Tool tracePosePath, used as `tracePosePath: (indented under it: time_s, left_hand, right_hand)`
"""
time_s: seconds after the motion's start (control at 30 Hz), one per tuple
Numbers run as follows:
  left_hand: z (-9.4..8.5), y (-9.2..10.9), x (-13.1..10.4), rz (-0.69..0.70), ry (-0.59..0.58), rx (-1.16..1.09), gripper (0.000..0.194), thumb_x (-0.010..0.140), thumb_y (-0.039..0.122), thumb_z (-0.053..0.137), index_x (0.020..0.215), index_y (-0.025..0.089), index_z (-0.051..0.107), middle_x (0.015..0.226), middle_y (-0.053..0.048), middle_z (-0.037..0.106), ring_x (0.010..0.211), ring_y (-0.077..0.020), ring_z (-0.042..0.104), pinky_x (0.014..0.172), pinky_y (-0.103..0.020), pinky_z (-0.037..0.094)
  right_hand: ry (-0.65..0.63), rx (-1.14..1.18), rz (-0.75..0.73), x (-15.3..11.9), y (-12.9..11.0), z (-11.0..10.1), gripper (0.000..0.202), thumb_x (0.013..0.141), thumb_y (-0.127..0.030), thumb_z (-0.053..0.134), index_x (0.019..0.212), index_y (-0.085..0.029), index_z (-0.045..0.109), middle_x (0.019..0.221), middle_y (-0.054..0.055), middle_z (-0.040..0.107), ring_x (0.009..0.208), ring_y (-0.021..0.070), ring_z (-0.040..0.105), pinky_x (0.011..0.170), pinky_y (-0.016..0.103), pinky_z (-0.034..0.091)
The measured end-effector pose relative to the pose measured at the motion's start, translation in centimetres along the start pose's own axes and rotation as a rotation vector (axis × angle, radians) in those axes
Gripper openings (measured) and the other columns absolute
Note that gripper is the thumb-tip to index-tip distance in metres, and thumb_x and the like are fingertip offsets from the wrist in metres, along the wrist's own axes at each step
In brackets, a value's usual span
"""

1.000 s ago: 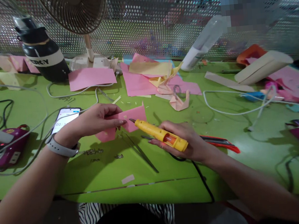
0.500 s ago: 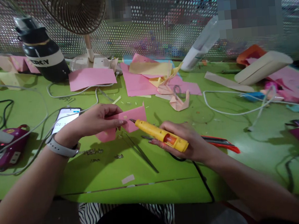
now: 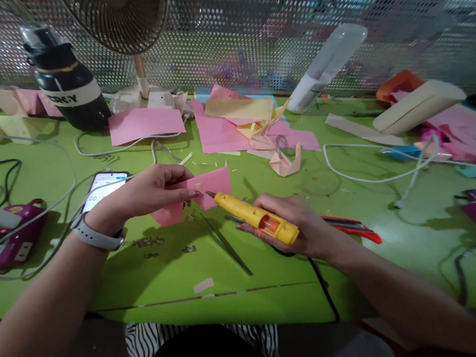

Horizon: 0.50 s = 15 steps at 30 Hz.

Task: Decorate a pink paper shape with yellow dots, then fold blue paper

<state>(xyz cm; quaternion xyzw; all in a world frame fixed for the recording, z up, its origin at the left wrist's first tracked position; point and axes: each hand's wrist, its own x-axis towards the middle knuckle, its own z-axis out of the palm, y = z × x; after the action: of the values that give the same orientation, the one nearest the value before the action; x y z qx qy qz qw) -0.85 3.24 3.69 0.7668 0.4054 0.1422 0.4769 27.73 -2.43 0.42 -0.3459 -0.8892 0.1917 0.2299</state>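
Note:
My left hand pinches a folded pink card between thumb and fingers, above the green table. Wrapped in my right hand is a yellow glue gun, its dark tip pointing left, close to the card and my left thumb. Whether the tip touches the card I cannot tell. Below the card lie metal tweezers. Small metallic pieces are scattered under my left wrist. A red-handled cutter rests beside my right wrist, partly hidden by it.
A phone lies left of my hand, with a purple power strip farther left. Behind stand a black bottle and a fan. Pink paper scraps and a white cable spread across the back and right.
My hands, the pink card and the glue gun stay almost in place, with only a very slight shift left.

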Motion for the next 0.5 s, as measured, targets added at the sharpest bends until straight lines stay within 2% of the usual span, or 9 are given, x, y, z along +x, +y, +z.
tracePosePath:
  time_s: [0.33,0.5]
  left_hand:
    - [0.03,-0.02,0.00,0.009,0.001,-0.025,0.024,0.086,0.036,0.062,0.095,0.015,0.067,0.081,-0.002,0.065,0.066,-0.0105,0.054,0.058,-0.022,0.040]
    - [-0.09,0.12,-0.09,0.000,0.019,-0.031,0.023,0.086,0.035,0.062,0.095,0.015,0.067,0.083,-0.003,0.066,0.068,-0.0103,0.054,0.058,-0.021,0.041]
  right_hand:
    - [0.030,-0.024,0.001,-0.06,0.08,0.11,0.018,0.088,-0.031,0.064,0.087,-0.020,0.051,0.066,-0.004,0.055,0.051,0.0092,0.048,0.048,0.023,0.034]
    - [0.035,-0.051,-0.110,-0.06,0.45,0.44,0.021,0.087,-0.033,0.066,0.088,-0.019,0.050,0.069,-0.003,0.057,0.052,0.0096,0.048,0.049,0.025,0.033]
